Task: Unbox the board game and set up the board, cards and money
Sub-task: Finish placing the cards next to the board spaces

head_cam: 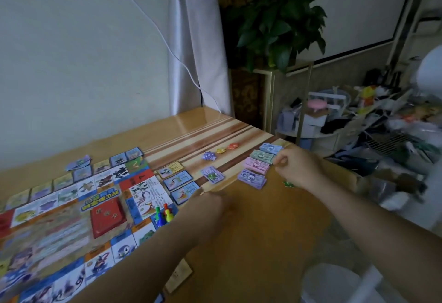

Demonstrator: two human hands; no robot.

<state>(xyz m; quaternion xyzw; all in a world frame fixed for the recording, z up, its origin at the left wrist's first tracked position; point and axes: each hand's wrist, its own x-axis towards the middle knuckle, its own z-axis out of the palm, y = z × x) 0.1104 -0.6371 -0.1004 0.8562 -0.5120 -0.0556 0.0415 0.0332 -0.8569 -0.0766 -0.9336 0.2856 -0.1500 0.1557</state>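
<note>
Four money stacks rowed on worktop. R hand pinches green stack: square edges, keep spacing even. L hand blurred, grip can't tell.

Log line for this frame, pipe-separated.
board laid out | pawns on board | cards beside board | money stacked in row | right hand at money | left hand blurred
</note>
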